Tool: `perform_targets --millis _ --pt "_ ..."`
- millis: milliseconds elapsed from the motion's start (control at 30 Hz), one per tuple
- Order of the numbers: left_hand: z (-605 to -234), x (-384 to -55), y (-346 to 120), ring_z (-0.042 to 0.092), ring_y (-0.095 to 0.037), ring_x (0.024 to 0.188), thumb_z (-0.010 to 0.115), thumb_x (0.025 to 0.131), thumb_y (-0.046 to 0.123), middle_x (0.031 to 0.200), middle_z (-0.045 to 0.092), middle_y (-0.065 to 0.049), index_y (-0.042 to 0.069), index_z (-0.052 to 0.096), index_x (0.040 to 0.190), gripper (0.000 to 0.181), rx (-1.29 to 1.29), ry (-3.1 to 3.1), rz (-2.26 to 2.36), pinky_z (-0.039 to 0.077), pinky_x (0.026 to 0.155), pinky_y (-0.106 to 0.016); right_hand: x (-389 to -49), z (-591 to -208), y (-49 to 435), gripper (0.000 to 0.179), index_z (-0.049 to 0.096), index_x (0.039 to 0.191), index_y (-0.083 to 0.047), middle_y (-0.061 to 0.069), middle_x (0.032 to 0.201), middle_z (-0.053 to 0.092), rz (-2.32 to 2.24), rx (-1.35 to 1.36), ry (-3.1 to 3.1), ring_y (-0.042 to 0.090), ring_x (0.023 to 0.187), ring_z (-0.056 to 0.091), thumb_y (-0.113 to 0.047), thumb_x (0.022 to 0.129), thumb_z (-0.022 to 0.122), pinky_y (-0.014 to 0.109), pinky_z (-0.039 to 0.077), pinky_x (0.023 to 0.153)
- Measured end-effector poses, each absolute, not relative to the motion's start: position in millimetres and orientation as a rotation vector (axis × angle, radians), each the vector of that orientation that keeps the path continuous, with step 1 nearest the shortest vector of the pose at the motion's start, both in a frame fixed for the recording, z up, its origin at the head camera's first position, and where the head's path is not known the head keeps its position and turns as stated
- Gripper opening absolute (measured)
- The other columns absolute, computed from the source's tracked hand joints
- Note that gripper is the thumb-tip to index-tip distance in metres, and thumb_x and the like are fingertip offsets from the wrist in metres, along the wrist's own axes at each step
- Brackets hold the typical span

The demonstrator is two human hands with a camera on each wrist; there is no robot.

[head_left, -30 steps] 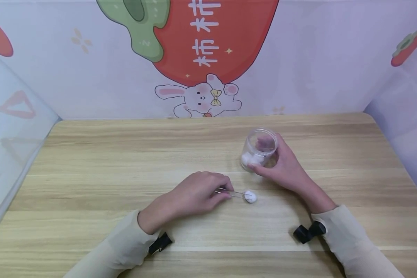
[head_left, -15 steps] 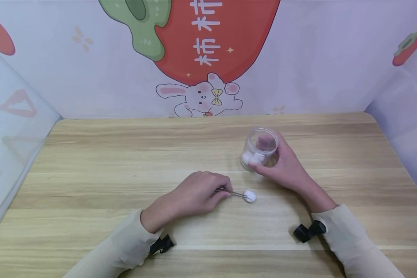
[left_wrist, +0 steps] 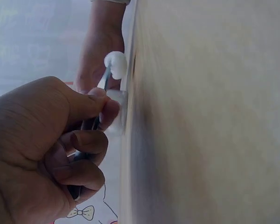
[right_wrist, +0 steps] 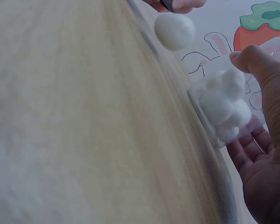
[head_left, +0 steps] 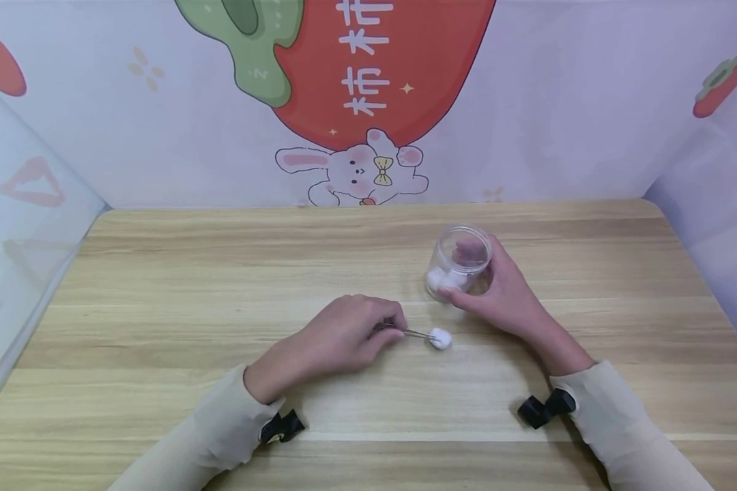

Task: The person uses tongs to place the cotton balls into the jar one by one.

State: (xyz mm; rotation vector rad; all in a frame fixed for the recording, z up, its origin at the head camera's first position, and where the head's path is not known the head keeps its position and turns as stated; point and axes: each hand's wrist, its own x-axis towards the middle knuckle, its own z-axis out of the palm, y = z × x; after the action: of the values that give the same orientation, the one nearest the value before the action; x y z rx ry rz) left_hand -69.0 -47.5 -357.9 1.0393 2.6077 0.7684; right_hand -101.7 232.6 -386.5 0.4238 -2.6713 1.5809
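Observation:
My left hand (head_left: 347, 337) pinches metal tweezers (head_left: 416, 333) between thumb and curled fingers. The closed tips grip a white cotton ball (head_left: 441, 339), which in the left wrist view stands clear of the tabletop. To the right and farther back, my right hand (head_left: 503, 293) holds a clear open jar (head_left: 457, 249) from its right side, thumb in front and fingers behind. Several more cotton balls (right_wrist: 224, 102) lie at the bottom of the jar, best seen in the right wrist view. The jar stands upright on the table with its mouth uncovered.
The wood-grain table (head_left: 221, 273) reaches back to a printed backdrop (head_left: 559, 102) with a rabbit and a red fruit. Pale side panels (head_left: 24, 204) flank it. Black camera mounts (head_left: 282, 427) sit at both cuffs.
The tweezer tips have closed on the cotton ball, and my left hand has lifted it slightly up and away from the table. My right hand and the jar have stayed in place.

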Motion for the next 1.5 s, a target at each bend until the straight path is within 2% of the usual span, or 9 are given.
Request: perform_targets --millis 200,333,433,600,867,1267,1500 --pt "-353 -71 -49 0.06 -0.003 0.079 0.069 0.105 0.027 0.099 0.077 0.016 0.025 0.075 0.106 0.007 1.015 2.594 0.811 0.052 0.079 -0.026 -102 -387 233 0.083 0.043 0.15 -0.005 0.011 0.134 0.062 1.585 0.429 -2.663 0.008 0.124 0.056 -0.013 0.082 0.091 0.01 0.037 0.108" --pt "-351 -73 -51 0.049 -0.001 0.064 0.069 0.104 0.027 0.099 0.077 0.016 0.025 0.075 0.107 0.007 1.011 2.602 0.842 0.047 0.07 -0.024 -101 -387 233 0.084 0.043 0.15 -0.004 0.011 0.134 0.062 1.592 0.424 -2.662 0.008 0.124 0.056 -0.013 0.082 0.091 0.01 0.037 0.108" --pt "-349 -74 -53 0.04 -0.002 0.056 0.069 0.104 0.027 0.091 0.074 0.016 0.025 0.075 0.107 0.007 0.996 2.604 0.881 0.041 0.062 -0.023 -101 -387 233 0.084 0.043 0.149 -0.004 0.011 0.135 0.062 1.59 0.421 -2.664 0.007 0.124 0.056 -0.013 0.082 0.091 0.01 0.037 0.108" --pt "-343 -75 -55 0.042 -0.002 0.055 0.069 0.104 0.027 0.079 0.067 0.016 0.025 0.075 0.106 0.007 0.971 2.604 0.948 0.04 0.059 -0.022 -102 -386 232 0.083 0.044 0.149 -0.005 0.011 0.134 0.062 1.586 0.428 -2.661 0.008 0.123 0.056 -0.013 0.081 0.091 0.01 0.037 0.108" --pt "-338 -78 -57 0.043 -0.004 0.056 0.069 0.104 0.025 0.088 0.075 0.009 0.024 0.074 0.106 0.005 0.974 2.591 1.073 0.039 0.057 -0.021 -101 -384 231 0.085 0.043 0.151 -0.005 0.012 0.136 0.062 1.591 0.418 -2.663 0.008 0.125 0.055 -0.012 0.082 0.091 0.011 0.037 0.109" --pt "-330 -79 -56 0.042 -0.005 0.057 0.07 0.103 0.02 0.085 0.073 0.003 0.021 0.074 0.106 0.005 0.968 2.613 1.187 0.037 0.055 -0.022 -101 -384 231 0.084 0.046 0.149 -0.003 0.017 0.138 0.062 1.621 0.429 -2.652 0.001 0.124 0.055 -0.004 0.078 0.091 0.01 0.036 0.11" --pt "-324 -79 -56 0.044 -0.007 0.058 0.071 0.103 0.021 0.076 0.065 0.01 0.022 0.074 0.105 0.004 0.919 2.663 1.209 0.037 0.055 -0.023 -101 -386 231 0.08 0.045 0.148 -0.001 0.016 0.136 0.062 1.611 0.441 -2.648 0.004 0.124 0.056 -0.001 0.079 0.086 0.008 0.037 0.109"
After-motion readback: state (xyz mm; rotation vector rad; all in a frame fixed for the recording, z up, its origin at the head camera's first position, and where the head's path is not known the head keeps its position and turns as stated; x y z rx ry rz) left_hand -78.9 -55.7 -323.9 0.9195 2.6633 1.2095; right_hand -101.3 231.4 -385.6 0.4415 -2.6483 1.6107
